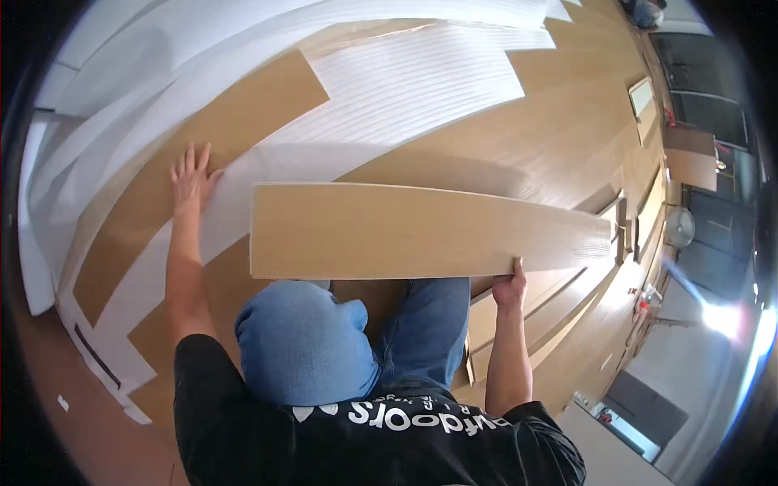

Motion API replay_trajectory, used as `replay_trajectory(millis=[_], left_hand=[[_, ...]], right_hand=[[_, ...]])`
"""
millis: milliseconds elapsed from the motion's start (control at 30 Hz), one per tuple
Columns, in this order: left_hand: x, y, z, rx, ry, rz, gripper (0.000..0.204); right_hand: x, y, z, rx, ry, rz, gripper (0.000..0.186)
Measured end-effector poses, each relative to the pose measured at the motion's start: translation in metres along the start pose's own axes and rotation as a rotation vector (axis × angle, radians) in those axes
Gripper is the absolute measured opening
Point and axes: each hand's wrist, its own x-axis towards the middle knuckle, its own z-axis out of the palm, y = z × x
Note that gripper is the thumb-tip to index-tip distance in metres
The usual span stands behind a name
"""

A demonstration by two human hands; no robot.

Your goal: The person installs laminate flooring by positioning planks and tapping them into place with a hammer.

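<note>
Held plank (389, 231) is up across the person's lap, above the jeans-clad thigh (429, 324), wide face up. Right hand (510, 287) grasps its near long edge, toward the right end: thumb on the top face, fingers tucked under and hidden. Left hand (193, 180) grasps nothing: fingers spread, palm down on the floor plank (255, 101), near the edge beside the white underlay (421, 89). Can't tell how hard it presses. Can't tell if the held plank also touches the thigh. More planks (549, 285) lie off to the right, past the right hand.

Handling, my read: thin, stiff board, moderate weight. One hand can carry it, but more of it shows left of the grip, so the left end probably wants to dip and twist the wrist. Bowed edges look like lens bend, not sag. Face looks smooth with some sheen, so a bare-finger pinch could slip. Corners and thin edges are the likely chip points; don't knock them. Better hold: two hands, one either side of the middle, fingers under, thumbs on top. Underlay looks thin and soft, probably easy to wrinkle.
</note>
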Motion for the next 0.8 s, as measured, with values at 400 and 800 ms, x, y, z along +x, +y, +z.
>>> replay_trajectory(millis=[400, 800], left_hand=[[-0.003, 0.117, -0.137, -0.831, -0.597, 0.327, 0.050], [-0.048, 0.073, -0.075, -0.563, -0.033, 0.014, 0.052]], right_hand=[[0.031, 0.075, 0.125, -0.115, -0.111, 0.194, 0.032], [0.082, 0.187, 0.259, -0.019, -0.397, 0.424, 0.032]])
